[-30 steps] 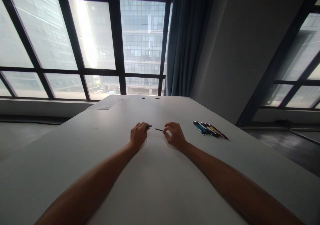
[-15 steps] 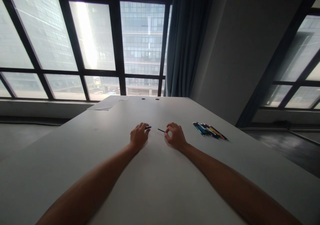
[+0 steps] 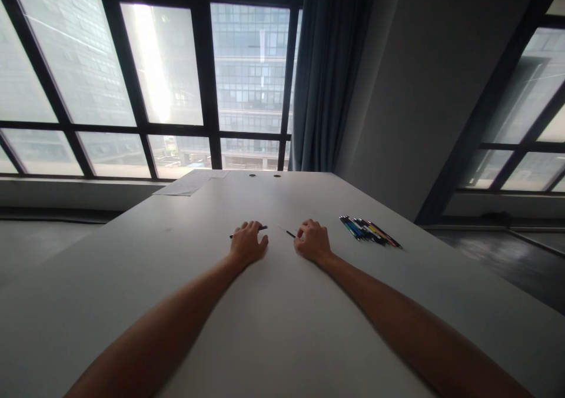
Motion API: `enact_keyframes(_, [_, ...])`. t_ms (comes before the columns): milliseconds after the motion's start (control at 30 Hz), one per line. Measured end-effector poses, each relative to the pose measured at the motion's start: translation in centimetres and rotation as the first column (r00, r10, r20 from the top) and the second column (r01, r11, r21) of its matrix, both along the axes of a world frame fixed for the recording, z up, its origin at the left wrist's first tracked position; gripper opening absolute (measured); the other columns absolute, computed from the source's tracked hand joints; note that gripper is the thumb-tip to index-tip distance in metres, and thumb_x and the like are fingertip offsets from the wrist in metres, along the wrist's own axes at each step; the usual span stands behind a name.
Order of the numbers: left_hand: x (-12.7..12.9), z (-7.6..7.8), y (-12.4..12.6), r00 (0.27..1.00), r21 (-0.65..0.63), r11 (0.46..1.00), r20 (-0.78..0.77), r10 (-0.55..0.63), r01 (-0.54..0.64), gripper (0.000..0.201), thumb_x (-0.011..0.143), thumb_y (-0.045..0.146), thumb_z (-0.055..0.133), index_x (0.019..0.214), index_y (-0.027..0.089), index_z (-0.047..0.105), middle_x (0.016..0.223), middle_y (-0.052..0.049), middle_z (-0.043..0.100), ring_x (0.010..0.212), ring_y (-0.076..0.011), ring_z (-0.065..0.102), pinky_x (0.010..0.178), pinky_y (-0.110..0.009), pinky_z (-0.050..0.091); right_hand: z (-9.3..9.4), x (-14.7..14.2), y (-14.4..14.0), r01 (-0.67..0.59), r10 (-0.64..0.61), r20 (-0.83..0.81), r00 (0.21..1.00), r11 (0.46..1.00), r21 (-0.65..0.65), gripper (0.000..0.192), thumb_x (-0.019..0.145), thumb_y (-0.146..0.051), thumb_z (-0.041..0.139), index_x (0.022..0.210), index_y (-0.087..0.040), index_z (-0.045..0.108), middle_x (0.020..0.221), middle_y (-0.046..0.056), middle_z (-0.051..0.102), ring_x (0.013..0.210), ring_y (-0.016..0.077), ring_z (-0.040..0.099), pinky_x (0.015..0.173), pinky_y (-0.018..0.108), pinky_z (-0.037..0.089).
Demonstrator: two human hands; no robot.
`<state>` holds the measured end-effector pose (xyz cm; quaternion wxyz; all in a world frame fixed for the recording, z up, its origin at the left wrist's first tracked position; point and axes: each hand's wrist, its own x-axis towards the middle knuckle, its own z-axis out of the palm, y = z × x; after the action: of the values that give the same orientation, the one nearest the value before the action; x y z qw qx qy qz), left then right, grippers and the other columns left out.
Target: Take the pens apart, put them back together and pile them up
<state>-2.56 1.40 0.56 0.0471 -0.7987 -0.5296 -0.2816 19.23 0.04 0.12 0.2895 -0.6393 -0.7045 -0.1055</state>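
My left hand [image 3: 248,242] lies over a dark pen [image 3: 263,228] on the white table [image 3: 273,315]. Its thumb stands apart from the fingers, which rest across the pen, and both pen ends show beyond the hand. To the right, my right hand [image 3: 312,240] is closed, thumb and fingers pinching a thin dark stick like a pen refill [image 3: 290,234]. The stick points left toward the other hand, and its far part looks pale and faint. What lies inside the right hand's fingers is hidden.
A pile of several pens and coloured pencils [image 3: 369,231] lies right of my right hand. Sheets of paper [image 3: 185,184] sit at the table's far left edge. Two dark round spots [image 3: 276,176] mark the far end, before a blue curtain [image 3: 320,80] and windows.
My left thumb has come away from the pen, and that hand now lies flatter over it. The right hand has turned slightly, and the stick's far part now looks pale.
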Motion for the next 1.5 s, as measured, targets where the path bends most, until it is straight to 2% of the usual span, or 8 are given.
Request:
enact_keyframes(233, [0.0, -0.2, 0.5, 0.982, -0.055, 0.997, -0.176, -0.067, 0.058, 0.025, 0.091, 0.024, 0.039, 0.102, 0.018, 0.061, 0.107, -0.01, 0.061, 0.105, -0.0264, 0.051, 0.09, -0.042, 0.038, 0.7, 0.8, 0.2, 0.051, -0.051, -0.081, 0.995, 0.999, 0.003, 0.012, 0.077, -0.019, 0.052, 0.077, -0.017, 0.064, 0.101, 0.008, 0.062, 0.097, 0.0211, 0.052, 0.085, 0.034, 0.031])
enact_keyframes(533, [-0.4, -0.9, 1.1, 0.984, -0.105, 0.99, -0.137, -0.113, 0.099, 0.029, 0.081, 0.016, 0.045, 0.106, 0.021, 0.06, 0.111, -0.008, 0.059, 0.11, -0.0253, 0.049, 0.094, -0.041, 0.034, 0.5, 3.4, 1.7, 0.104, -0.078, -0.23, 0.97, 0.989, 0.105, 0.015, 0.077, -0.018, 0.047, 0.076, -0.018, 0.062, 0.097, 0.006, 0.062, 0.098, 0.0219, 0.053, 0.085, 0.035, 0.032])
enact_keyframes(700, [-1.0, -0.2, 0.8, 0.998, 0.004, 1.0, 0.06, 0.007, -0.007, 0.032, 0.08, 0.012, 0.044, 0.108, 0.02, 0.057, 0.111, -0.007, 0.062, 0.106, -0.0238, 0.053, 0.092, -0.039, 0.036, 0.3, 3.4, 1.9, 0.091, -0.047, -0.261, 0.964, 0.983, 0.16, 0.016, 0.077, -0.018, 0.045, 0.077, -0.018, 0.061, 0.095, 0.006, 0.062, 0.096, 0.0215, 0.053, 0.086, 0.035, 0.032])
enact_keyframes(867, [-1.5, 0.3, 0.9, 0.96, 0.055, 0.992, 0.264, 0.095, -0.113, 0.031, 0.081, 0.01, 0.04, 0.104, 0.021, 0.057, 0.107, -0.005, 0.065, 0.103, -0.0226, 0.055, 0.088, -0.038, 0.039, 0.3, 2.6, 1.3, 0.019, 0.013, -0.213, 0.977, 0.989, 0.149, 0.014, 0.077, -0.017, 0.047, 0.078, -0.018, 0.061, 0.094, 0.006, 0.062, 0.095, 0.021, 0.053, 0.087, 0.035, 0.032])
enact_keyframes(1067, [-1.6, 0.3, 1.1, 0.907, 0.097, 0.972, 0.389, 0.162, -0.215, 0.028, 0.096, 0.028, 0.033, 0.11, 0.02, 0.057, 0.111, -0.007, 0.064, 0.103, -0.0243, 0.056, 0.087, -0.04, 0.04, 0.2, 1.4, 0.7, -0.031, 0.047, -0.127, 0.991, 0.991, 0.127, 0.014, 0.082, -0.021, 0.049, 0.08, -0.018, 0.062, 0.095, 0.006, 0.064, 0.094, 0.02, 0.053, 0.085, 0.033, 0.032])
enact_keyframes(1200, [-1.3, 0.0, 0.9, 0.985, 0.156, 0.988, 0.174, -0.018, -0.01, 0.026, 0.095, 0.034, 0.041, 0.105, 0.021, 0.061, 0.11, -0.006, 0.065, 0.103, -0.0238, 0.056, 0.09, -0.04, 0.039, 0.2, 0.7, 0.2, -0.062, 0.063, -0.033, 0.997, 0.997, 0.052, 0.019, 0.084, -0.033, 0.056, 0.082, -0.018, 0.067, 0.099, 0.007, 0.064, 0.097, 0.0212, 0.052, 0.085, 0.033, 0.031])
enact_keyframes(1333, [-0.9, -0.3, 0.6, 0.974, 0.08, 0.972, -0.073, -0.216, 0.221, 0.024, 0.089, 0.035, 0.053, 0.106, 0.023, 0.065, 0.111, -0.005, 0.065, 0.107, -0.0243, 0.054, 0.094, -0.041, 0.037, 0.0, 0.0, -0.1, -0.079, 0.08, 0.029, 0.996, 0.996, -0.041, 0.018, 0.081, -0.035, 0.063, 0.087, -0.019, 0.071, 0.103, 0.008, 0.064, 0.099, 0.0219, 0.052, 0.085, 0.033, 0.032])
enact_keyframes(1500, [-0.6, -0.3, 0.7, 0.975, -0.055, 0.978, -0.084, -0.203, 0.199, 0.021, 0.089, 0.033, 0.053, 0.102, 0.025, 0.068, 0.11, -0.005, 0.065, 0.108, -0.0248, 0.053, 0.094, -0.042, 0.037, 0.0, -0.3, -0.1, -0.061, 0.065, 0.039, 0.997, 0.993, -0.102, 0.017, 0.086, -0.027, 0.057, 0.081, -0.02, 0.071, 0.101, 0.007, 0.064, 0.098, 0.0204, 0.052, 0.081, 0.032, 0.032])
